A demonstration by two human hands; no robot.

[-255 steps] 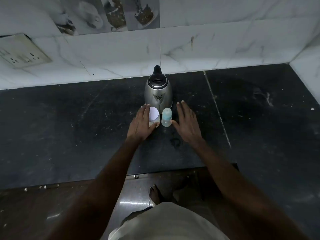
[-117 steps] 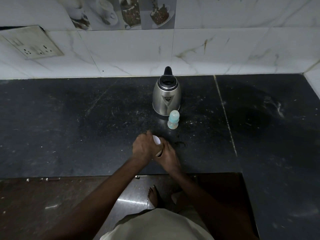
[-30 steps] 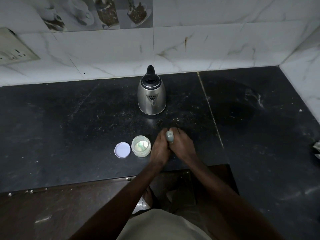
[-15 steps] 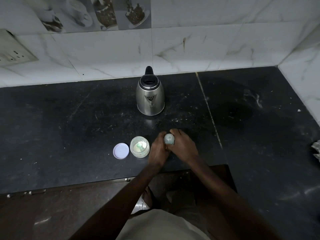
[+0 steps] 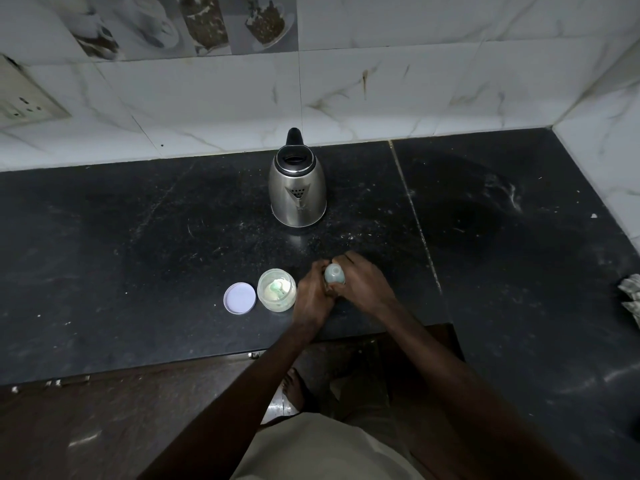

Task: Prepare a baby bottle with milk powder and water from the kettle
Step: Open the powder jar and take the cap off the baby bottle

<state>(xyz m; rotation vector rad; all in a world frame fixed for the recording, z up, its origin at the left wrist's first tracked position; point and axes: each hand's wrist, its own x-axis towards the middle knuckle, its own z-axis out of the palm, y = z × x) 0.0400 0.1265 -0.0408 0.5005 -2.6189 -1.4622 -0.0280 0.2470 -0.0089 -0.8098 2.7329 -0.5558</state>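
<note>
A small pale-green baby bottle (image 5: pixel 334 274) stands near the counter's front edge, its capped top showing between my hands. My left hand (image 5: pixel 313 297) grips its lower body from the left. My right hand (image 5: pixel 362 284) curls round its top from the right. The open milk powder jar (image 5: pixel 277 290), with a small green scoop inside, sits just left of my left hand. Its white lid (image 5: pixel 239 297) lies flat beside it. The steel kettle (image 5: pixel 298 187) with a black handle stands behind, spout facing me.
The black stone counter (image 5: pixel 138 254) runs to a marble-tiled wall at the back and right. A socket plate (image 5: pixel 24 98) is on the wall at far left. A crumpled cloth (image 5: pixel 631 299) lies at the right edge. The counter's front edge drops to the floor.
The jar was opened and its lid laid on the counter. The bottle came from beside the kettle to the front. Over the last second both hands stay clasped on it, shifting slightly.
</note>
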